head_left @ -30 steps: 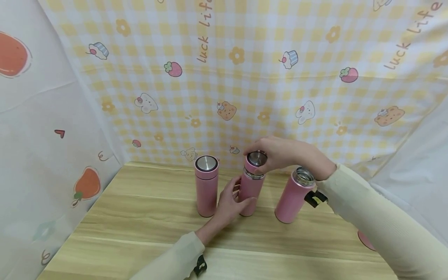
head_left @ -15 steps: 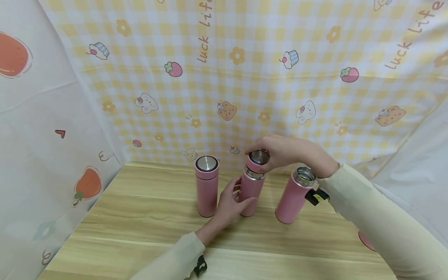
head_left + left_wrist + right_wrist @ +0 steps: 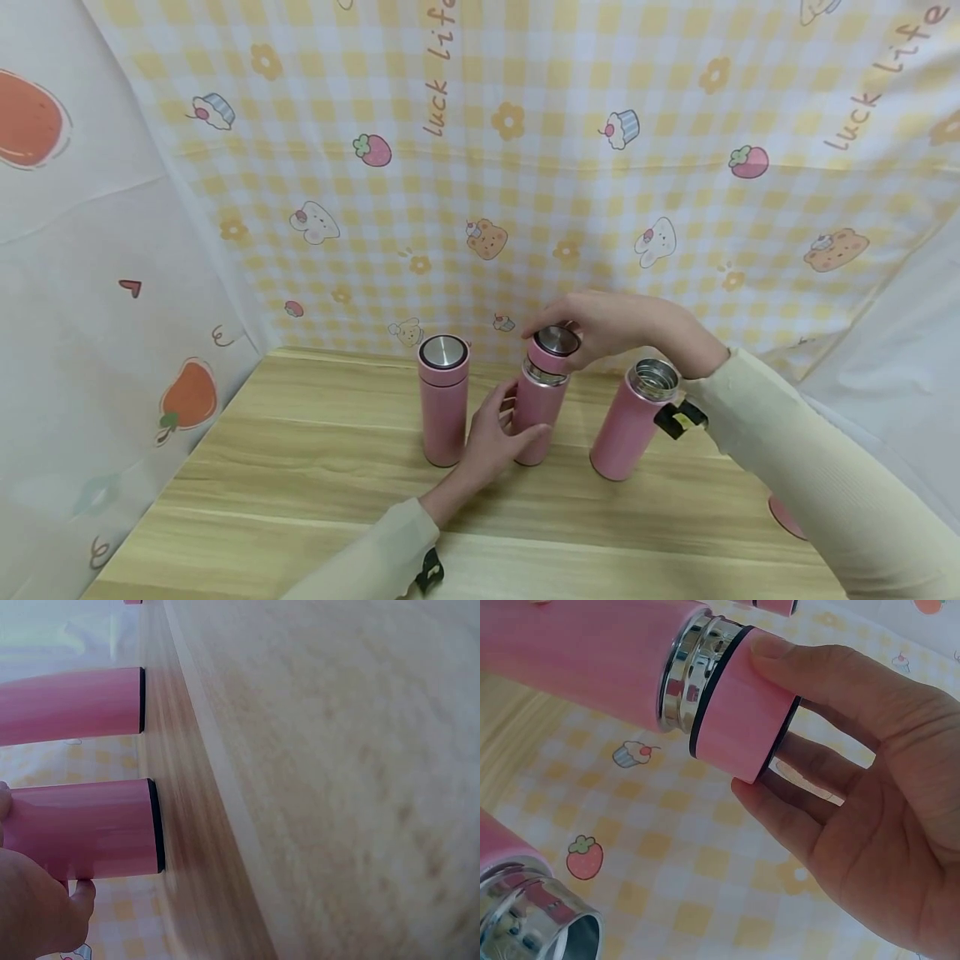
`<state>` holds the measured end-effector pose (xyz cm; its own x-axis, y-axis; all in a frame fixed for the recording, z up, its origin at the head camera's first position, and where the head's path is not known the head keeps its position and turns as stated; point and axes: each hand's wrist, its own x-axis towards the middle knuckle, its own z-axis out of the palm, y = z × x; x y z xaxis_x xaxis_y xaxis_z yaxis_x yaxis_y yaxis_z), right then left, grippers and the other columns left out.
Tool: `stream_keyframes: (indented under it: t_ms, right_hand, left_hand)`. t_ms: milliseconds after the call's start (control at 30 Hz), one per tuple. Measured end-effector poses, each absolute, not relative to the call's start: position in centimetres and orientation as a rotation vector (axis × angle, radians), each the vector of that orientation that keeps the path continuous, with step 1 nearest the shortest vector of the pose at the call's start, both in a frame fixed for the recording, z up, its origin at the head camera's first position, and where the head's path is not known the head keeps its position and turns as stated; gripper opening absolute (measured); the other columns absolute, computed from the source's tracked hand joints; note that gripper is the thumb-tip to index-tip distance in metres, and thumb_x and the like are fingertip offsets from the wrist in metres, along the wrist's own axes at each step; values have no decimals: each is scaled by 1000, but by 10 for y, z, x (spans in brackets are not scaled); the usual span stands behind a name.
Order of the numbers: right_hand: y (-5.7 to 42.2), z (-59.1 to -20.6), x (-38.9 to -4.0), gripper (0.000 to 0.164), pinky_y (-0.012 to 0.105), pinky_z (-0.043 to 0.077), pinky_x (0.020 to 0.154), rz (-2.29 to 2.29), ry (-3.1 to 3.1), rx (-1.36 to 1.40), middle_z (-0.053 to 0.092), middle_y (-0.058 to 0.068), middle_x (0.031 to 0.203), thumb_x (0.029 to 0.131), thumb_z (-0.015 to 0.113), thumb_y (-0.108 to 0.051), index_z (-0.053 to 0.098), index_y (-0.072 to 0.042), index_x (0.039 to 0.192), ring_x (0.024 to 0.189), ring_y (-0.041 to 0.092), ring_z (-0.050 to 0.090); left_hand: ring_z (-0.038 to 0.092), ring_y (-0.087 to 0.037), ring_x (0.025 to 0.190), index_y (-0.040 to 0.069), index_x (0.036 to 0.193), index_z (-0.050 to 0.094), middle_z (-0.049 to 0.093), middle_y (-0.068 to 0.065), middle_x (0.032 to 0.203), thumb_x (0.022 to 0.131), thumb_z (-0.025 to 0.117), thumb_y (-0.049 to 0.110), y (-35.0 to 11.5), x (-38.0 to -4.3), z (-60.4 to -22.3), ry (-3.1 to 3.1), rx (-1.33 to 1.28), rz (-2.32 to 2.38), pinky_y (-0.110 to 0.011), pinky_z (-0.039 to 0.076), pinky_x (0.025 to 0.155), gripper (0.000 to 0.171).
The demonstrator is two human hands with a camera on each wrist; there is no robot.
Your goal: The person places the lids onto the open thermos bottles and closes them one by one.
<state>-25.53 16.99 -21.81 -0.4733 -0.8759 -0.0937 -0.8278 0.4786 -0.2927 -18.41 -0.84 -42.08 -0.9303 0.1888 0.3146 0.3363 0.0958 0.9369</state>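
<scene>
In the head view my left hand [image 3: 491,437] grips the body of the middle pink thermos [image 3: 534,412], which stands upright on the wooden table. My right hand [image 3: 600,327] holds that thermos's pink lid [image 3: 551,360] from above, thumb on one side and fingers on the other. In the right wrist view the lid [image 3: 742,705] sits tilted at the bottle mouth, and the silver threaded neck [image 3: 694,671] shows below it. The left wrist view has the left hand [image 3: 37,907] curled round the lower body of the pink thermos [image 3: 97,829].
A lidded pink thermos [image 3: 443,408] stands left of the held one. To the right is a pink thermos without its lid [image 3: 626,425], its silver mouth uncovered. A pink round thing [image 3: 786,517] lies partly behind the right sleeve [image 3: 810,467]. A checked cloth [image 3: 510,183] hangs behind the table.
The right hand raised the lid slightly off the neck half a second ago, and now it is a little lower and tilted on the neck. The left hand has stayed in place.
</scene>
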Motion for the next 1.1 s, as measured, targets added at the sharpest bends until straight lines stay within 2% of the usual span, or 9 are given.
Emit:
stream_keyframes:
  t_ms: [167, 367, 467, 633, 1000, 1100]
  right_hand:
    - [169, -219, -256, 53, 35, 53, 75, -297, 2521, -1469, 68, 0, 117, 82, 78, -4, 67, -8, 134, 87, 16, 60]
    - [166, -221, -256, 47, 31, 52, 71, -306, 2559, -1439, 70, -1, 107, 84, 78, -9, 68, -6, 130, 81, 15, 60]
    - [165, -222, -256, 47, 31, 53, 70, -331, 2564, -1382, 69, -1, 102, 84, 80, -12, 68, -4, 129, 79, 15, 62]
    - [162, -228, -255, 47, 31, 54, 71, -291, 2576, -1354, 69, 0, 106, 84, 82, -16, 69, -5, 128, 81, 13, 62]
    - [160, -234, -249, 47, 30, 52, 72, -217, 2628, -1438, 68, 4, 111, 83, 83, -19, 69, -5, 125, 89, 14, 61]
    - [160, -234, -249, 46, 29, 52, 69, -224, 2622, -1447, 69, 3, 109, 82, 83, -18, 70, -4, 125, 85, 13, 60]
  left_hand:
    - [53, -38, 125, -3, 145, 44, 51, -20, 140, 90, 79, 4, -10, -180, -414, -2241, -541, -1966, -52, 44, 104, 66]
    - [52, -36, 126, 1, 148, 42, 50, -17, 142, 89, 80, 6, -6, -197, -442, -2244, -535, -1953, -52, 44, 105, 71]
    - [52, -31, 127, 6, 150, 42, 50, -12, 143, 89, 81, 12, -6, -202, -450, -2249, -533, -1957, -48, 44, 105, 72]
    - [52, -25, 126, 10, 149, 45, 50, -6, 142, 89, 83, 20, -7, -203, -452, -2247, -536, -1975, -42, 45, 105, 72]
    - [54, -24, 124, 8, 147, 47, 52, -6, 140, 87, 84, 18, -8, -203, -452, -2231, -543, -1955, -39, 46, 103, 71]
    - [54, -24, 124, 8, 147, 46, 52, -6, 140, 87, 84, 17, -8, -203, -452, -2233, -545, -1955, -39, 46, 103, 71]
